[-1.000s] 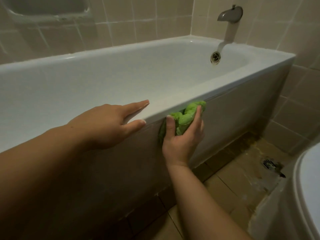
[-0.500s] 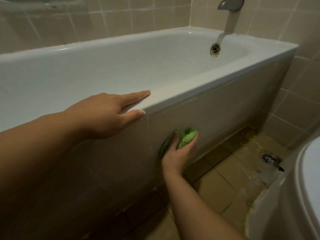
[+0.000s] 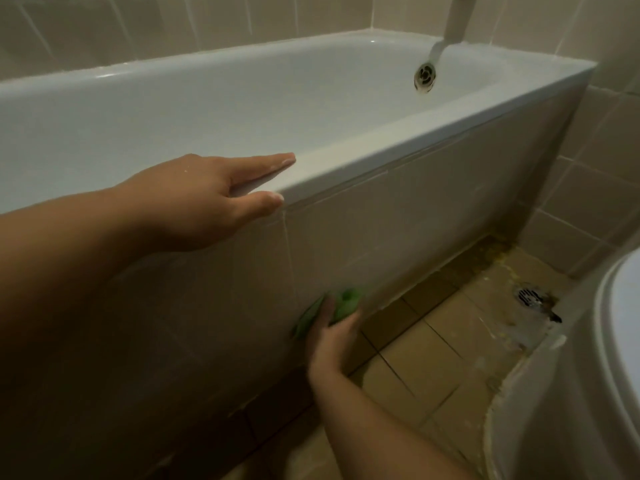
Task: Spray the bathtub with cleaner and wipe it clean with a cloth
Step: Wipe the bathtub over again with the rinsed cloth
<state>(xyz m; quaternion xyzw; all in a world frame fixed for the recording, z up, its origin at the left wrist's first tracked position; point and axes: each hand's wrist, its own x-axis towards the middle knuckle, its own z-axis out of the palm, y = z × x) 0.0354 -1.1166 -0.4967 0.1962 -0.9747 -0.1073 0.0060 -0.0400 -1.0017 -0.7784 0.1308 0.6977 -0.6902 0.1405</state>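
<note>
The right hand [image 3: 330, 336], gripping the green cloth [image 3: 341, 306], has swept from the bathtub [image 3: 398, 150] rim down its front panel [image 3: 398, 230]; wiping continues.

One head-worn view looks forward and down, close over the bathtub [image 3: 346, 161] near rim (its only view).

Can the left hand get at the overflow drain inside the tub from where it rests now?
Probably not without leaning in. The left hand rests flat on the bathtub rim, while the overflow drain sits on the far end wall under the spout. Nothing blocks the way; reach is the doubt.
</note>
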